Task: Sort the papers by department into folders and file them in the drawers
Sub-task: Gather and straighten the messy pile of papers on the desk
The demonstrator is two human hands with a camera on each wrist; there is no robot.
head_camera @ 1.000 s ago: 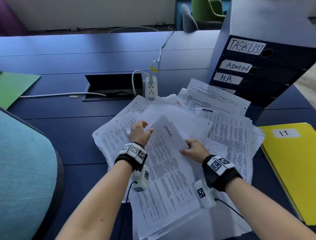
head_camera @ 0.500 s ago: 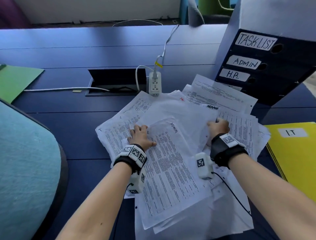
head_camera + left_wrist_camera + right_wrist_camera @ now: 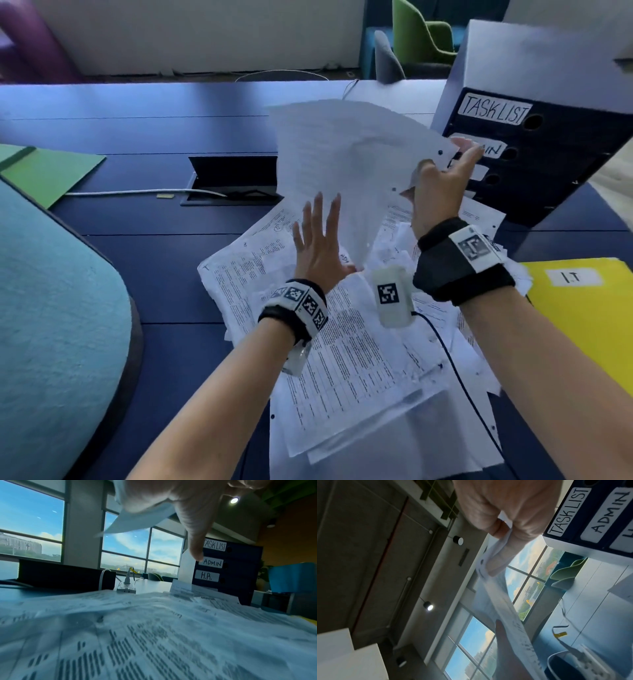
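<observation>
A loose pile of printed papers [image 3: 359, 363] covers the dark blue desk in front of me. My right hand [image 3: 442, 185] pinches the punched edge of a white sheet [image 3: 342, 164] and holds it up in the air; the right wrist view shows the same sheet [image 3: 489, 563] between thumb and fingers. My left hand [image 3: 318, 240] is raised with straight, spread fingers against the sheet's lower part. The dark drawer unit [image 3: 548, 164] stands at the right, labelled TASKLIST, ADMIN and H.R. [image 3: 206, 576]. A yellow folder [image 3: 589, 325] marked I.T lies at the right.
A green folder [image 3: 48, 174] lies at the far left of the desk. An open cable hatch [image 3: 236, 178] with a white cable sits behind the pile, and a power strip [image 3: 126, 590] lies beside it. A teal chair back [image 3: 51, 325] fills the near left.
My right hand has lifted a sheet off the pile and raised it toward the drawer unit. My left hand has left the pile and risen, fingers spread, to the sheet.
</observation>
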